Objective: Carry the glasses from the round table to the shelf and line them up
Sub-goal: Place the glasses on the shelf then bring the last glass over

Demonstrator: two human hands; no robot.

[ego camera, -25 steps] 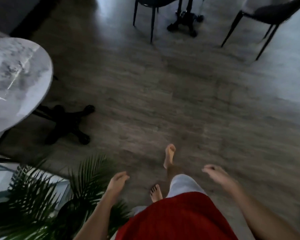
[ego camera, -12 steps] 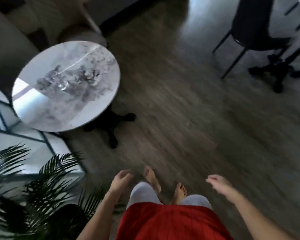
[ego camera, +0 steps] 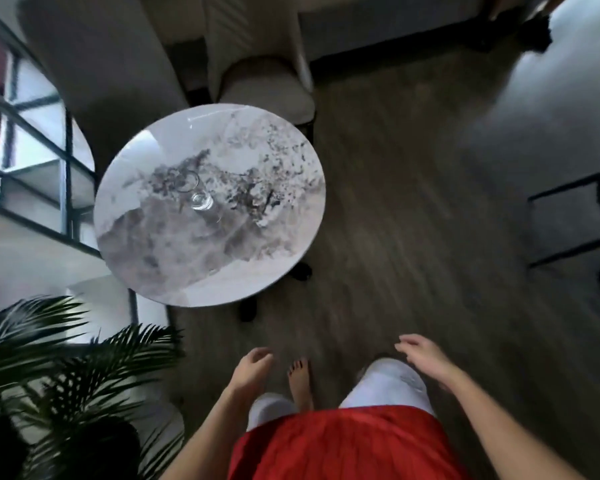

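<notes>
Metal-framed shelf (ego camera: 32, 161) standing at far left, plant (ego camera: 66, 375) spreading below it. Round table (ego camera: 222, 271) sitting left of centre, clear glass (ego camera: 201, 200) standing near its middle. Left hand (ego camera: 250, 370) hanging low, fingers loosely curled, holding nothing. Right hand (ego camera: 426, 362) hovering above knee, fingers relaxed, holding nothing. Both hands well apart from glass.

No readable text, label, brand, number or sign shows anywhere in this view.

One clear drinking glass (ego camera: 195, 191) stands upright on the round marble-patterned table (ego camera: 174, 261), a little left of the table's centre and well apart from every edge.
</notes>
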